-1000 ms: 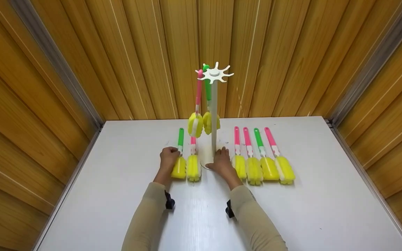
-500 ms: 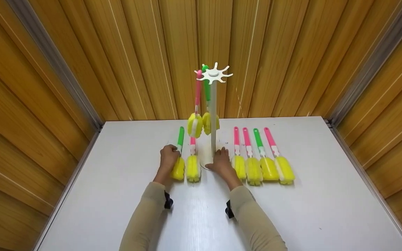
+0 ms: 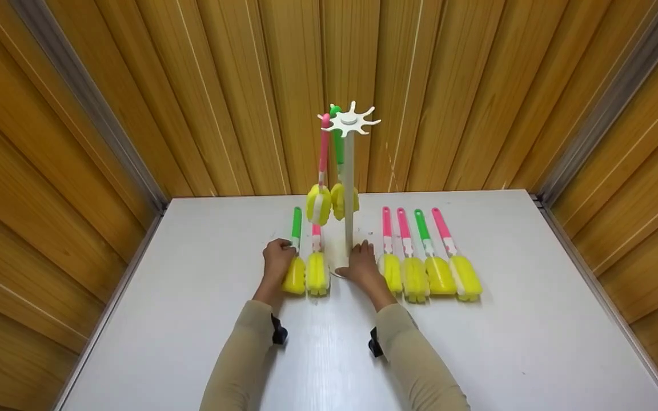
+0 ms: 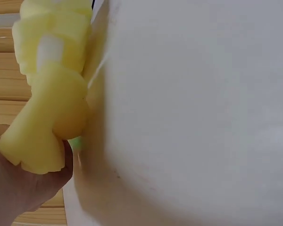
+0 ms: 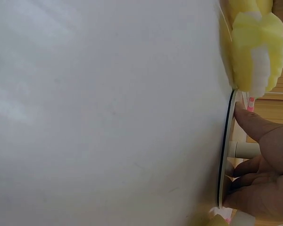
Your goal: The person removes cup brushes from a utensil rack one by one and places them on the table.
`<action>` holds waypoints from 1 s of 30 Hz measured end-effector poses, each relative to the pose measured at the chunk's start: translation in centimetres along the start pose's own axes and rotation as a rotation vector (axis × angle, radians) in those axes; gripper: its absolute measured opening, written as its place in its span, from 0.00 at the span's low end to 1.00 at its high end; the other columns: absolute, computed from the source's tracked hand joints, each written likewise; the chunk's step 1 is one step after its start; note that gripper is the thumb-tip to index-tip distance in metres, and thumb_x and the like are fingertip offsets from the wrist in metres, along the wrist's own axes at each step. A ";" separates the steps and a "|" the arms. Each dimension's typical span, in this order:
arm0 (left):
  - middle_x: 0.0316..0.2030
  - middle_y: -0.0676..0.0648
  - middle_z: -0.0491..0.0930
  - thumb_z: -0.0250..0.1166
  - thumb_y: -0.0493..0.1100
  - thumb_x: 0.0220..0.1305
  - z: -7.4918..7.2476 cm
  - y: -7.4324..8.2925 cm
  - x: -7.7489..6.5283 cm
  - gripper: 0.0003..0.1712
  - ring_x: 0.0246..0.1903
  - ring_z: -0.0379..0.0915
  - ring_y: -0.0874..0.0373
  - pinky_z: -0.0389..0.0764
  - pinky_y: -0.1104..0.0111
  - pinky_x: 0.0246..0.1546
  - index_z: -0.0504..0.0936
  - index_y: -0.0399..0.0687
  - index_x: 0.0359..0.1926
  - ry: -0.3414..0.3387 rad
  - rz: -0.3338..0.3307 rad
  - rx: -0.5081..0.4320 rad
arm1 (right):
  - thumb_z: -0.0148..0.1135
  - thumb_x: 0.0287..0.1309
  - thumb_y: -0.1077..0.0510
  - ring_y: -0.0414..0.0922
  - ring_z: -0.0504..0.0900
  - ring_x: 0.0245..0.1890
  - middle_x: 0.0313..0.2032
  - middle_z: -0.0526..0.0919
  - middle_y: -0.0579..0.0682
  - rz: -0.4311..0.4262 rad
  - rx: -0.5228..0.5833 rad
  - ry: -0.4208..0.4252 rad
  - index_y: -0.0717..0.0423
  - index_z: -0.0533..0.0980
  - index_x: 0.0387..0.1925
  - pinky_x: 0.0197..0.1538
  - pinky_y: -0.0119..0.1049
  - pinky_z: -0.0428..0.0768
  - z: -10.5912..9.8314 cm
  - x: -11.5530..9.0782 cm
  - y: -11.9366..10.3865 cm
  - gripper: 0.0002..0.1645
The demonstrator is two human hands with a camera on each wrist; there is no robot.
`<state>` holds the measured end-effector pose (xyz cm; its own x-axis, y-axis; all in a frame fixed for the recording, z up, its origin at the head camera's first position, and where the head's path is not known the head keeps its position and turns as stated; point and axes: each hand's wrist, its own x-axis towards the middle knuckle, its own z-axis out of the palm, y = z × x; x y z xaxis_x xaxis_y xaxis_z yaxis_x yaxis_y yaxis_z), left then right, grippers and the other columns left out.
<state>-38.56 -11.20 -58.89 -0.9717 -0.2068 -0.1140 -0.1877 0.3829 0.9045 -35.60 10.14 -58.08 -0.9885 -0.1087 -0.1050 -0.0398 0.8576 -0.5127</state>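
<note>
My left hand (image 3: 276, 260) pinches the neck of a sponge bottle brush (image 3: 294, 278) with a green handle, lying on the white table. Its yellow sponge head (image 4: 49, 103) hides part of the fingers in the left wrist view. Beside it lies a pink-handled sponge brush (image 3: 317, 273). My right hand (image 3: 364, 267) rests on the round base (image 5: 225, 150) of a white stand (image 3: 349, 188), thumb and fingers spread on either side of the pole. From the stand's star-shaped hook top (image 3: 349, 120) hang a pink-handled brush (image 3: 320, 197) and a green-handled brush (image 3: 337, 140).
Right of the stand, several more sponge brushes lie in a row, among them a green-handled one (image 3: 440, 274) and a pink-handled one (image 3: 466, 277) at the end. Wood-panelled walls (image 3: 237, 97) enclose the white table (image 3: 523, 319) at the back and both sides.
</note>
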 end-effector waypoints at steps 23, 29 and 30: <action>0.54 0.38 0.80 0.62 0.40 0.71 -0.4 -0.6 1.1 0.17 0.51 0.75 0.48 0.77 0.57 0.58 0.82 0.37 0.56 -0.056 -0.193 -0.086 | 0.73 0.61 0.48 0.67 0.51 0.76 0.74 0.50 0.76 0.068 0.017 -0.030 0.80 0.54 0.72 0.76 0.54 0.54 0.2 0.3 0.0 0.56; 0.55 0.38 0.80 0.57 0.42 0.73 -0.9 -0.4 1.0 0.18 0.50 0.75 0.49 0.77 0.58 0.57 0.82 0.35 0.56 -0.066 -0.163 -0.032 | 0.74 0.60 0.50 0.70 0.52 0.75 0.72 0.52 0.80 0.016 0.009 0.006 0.84 0.56 0.69 0.76 0.54 0.55 0.1 0.1 0.1 0.55; 0.55 0.37 0.81 0.57 0.42 0.73 -1.1 -0.4 0.9 0.19 0.50 0.75 0.48 0.77 0.58 0.57 0.82 0.34 0.56 -0.063 -0.153 -0.023 | 0.74 0.59 0.50 0.71 0.52 0.74 0.71 0.53 0.81 0.005 0.003 0.014 0.85 0.56 0.68 0.76 0.55 0.56 0.0 0.1 0.1 0.55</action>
<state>-39.22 -12.49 -58.91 -0.9393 -0.2037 -0.2760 -0.3314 0.3309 0.8836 -35.67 10.25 -58.18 -0.9906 -0.0972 -0.0959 -0.0342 0.8565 -0.5150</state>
